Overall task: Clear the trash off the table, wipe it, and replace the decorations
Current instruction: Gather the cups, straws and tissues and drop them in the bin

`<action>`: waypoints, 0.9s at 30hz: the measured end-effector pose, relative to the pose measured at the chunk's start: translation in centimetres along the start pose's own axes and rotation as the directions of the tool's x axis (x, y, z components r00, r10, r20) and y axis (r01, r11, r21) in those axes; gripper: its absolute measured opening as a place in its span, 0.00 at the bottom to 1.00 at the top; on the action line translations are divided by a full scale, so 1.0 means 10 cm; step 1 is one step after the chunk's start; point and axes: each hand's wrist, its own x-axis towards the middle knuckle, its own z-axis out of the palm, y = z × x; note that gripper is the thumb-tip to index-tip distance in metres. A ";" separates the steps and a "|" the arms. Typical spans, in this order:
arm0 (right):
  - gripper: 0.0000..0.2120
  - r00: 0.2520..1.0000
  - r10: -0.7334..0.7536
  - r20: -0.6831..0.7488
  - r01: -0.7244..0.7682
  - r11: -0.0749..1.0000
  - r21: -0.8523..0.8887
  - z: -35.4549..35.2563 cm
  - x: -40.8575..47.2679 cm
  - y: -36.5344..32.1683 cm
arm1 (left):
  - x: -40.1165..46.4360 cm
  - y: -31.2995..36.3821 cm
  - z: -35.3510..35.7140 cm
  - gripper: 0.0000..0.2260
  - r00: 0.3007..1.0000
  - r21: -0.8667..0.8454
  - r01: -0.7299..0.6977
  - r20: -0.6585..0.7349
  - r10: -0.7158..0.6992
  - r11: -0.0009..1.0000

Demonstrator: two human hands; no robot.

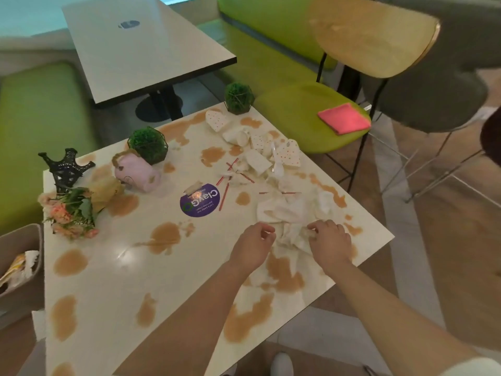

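A white table (pixel 113 280) is blotched with brown spills. Crumpled white napkins (pixel 287 213) lie at its right side. My left hand (pixel 252 248) has curled fingers at the napkins' left edge. My right hand (pixel 329 242) pinches the crumpled paper from the right. Farther back lie dotted paper cups (pixel 288 153), a plastic spoon (pixel 278 164) and red straws (pixel 225 194). Decorations stand on the left: two green ball plants (pixel 148 144) (pixel 238 98), a tipped pink mug (pixel 135 170), a black tower figure (pixel 66 169) and a flower bunch (pixel 70 213).
A pink cloth (pixel 344 118) lies on a green chair seat (pixel 298 112) at the right. A bin (pixel 24 253) with trash sits at the table's left edge. A purple round sticker (pixel 200 200) marks the table's middle. Another table (pixel 141 47) stands behind.
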 end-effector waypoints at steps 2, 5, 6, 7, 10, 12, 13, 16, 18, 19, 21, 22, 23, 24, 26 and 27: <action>0.14 0.999 -0.010 -0.044 0.014 0.996 0.094 0.02 0.00 0.01 | 0.01 0.04 0.02 0.11 1.000 -0.010 -0.006 0.008 0.006 1.000; 0.12 0.995 -0.001 -0.102 0.045 0.898 0.437 -0.03 -0.03 -0.03 | 0.02 0.16 0.04 0.16 0.999 -0.061 0.032 0.012 -0.032 0.998; 0.11 0.995 0.014 -0.102 0.042 0.847 0.530 -0.07 -0.06 -0.07 | 0.02 0.21 0.05 0.18 0.999 -0.101 0.043 0.017 -0.041 0.994; 0.10 0.995 0.030 -0.092 0.031 0.799 0.601 -0.11 -0.09 -0.12 | 0.02 0.26 0.06 0.19 0.999 -0.151 0.047 0.024 -0.044 0.987; 0.09 0.996 0.069 -0.055 -0.002 0.636 0.772 -0.19 -0.21 -0.27 | -0.03 0.40 0.07 0.21 0.995 -0.309 0.075 0.082 -0.051 0.948; 0.08 0.997 0.075 -0.018 -0.026 0.553 0.832 -0.20 -0.29 -0.34 | -0.06 0.47 0.07 0.18 0.991 -0.389 0.109 0.117 -0.069 0.915; 0.07 0.997 0.074 -0.009 -0.031 0.525 0.851 -0.19 -0.32 -0.35 | -0.07 0.49 0.08 0.19 0.989 -0.408 0.121 0.123 -0.077 0.905; 0.09 0.997 0.082 0.000 -0.040 0.487 0.873 -0.18 -0.37 -0.39 | -0.04 0.48 0.09 0.22 0.985 -0.398 0.149 0.140 -0.101 0.905; 0.11 0.996 0.085 -0.017 -0.030 0.530 0.847 -0.18 -0.36 -0.37 | -0.03 0.47 0.12 0.21 0.983 -0.381 0.166 0.136 -0.122 0.910; 0.11 0.996 0.080 -0.050 -0.004 0.565 0.825 -0.17 -0.35 -0.34 | -0.02 0.47 0.13 0.20 0.985 -0.384 0.167 0.113 -0.134 0.908; 0.10 0.988 0.079 -0.132 0.042 0.687 0.726 -0.14 -0.30 -0.23 | -0.02 0.49 0.14 0.16 0.987 -0.427 0.162 0.055 -0.153 0.890; 0.09 0.984 0.084 -0.157 0.033 0.781 0.623 -0.11 -0.26 -0.16 | -0.01 0.50 0.13 0.15 0.985 -0.461 0.165 0.035 -0.168 0.872; 0.10 0.983 0.098 -0.152 -0.010 0.869 0.495 -0.10 -0.25 -0.09 | -0.01 0.50 0.13 0.14 0.982 -0.483 0.178 0.025 -0.189 0.858; 0.13 0.985 0.125 -0.120 -0.072 0.926 0.372 -0.09 -0.22 -0.02 | -0.01 0.50 0.12 0.15 0.978 -0.481 0.193 0.022 -0.208 0.855; 0.19 0.982 0.190 -0.004 -0.185 0.957 0.226 -0.06 -0.19 0.09 | -0.03 0.48 0.11 0.17 0.975 -0.429 0.216 0.039 -0.220 0.877; 0.20 0.978 0.205 0.046 -0.210 0.959 0.189 -0.04 -0.17 0.13 | -0.05 0.47 0.10 0.19 0.975 -0.412 0.216 0.045 -0.217 0.885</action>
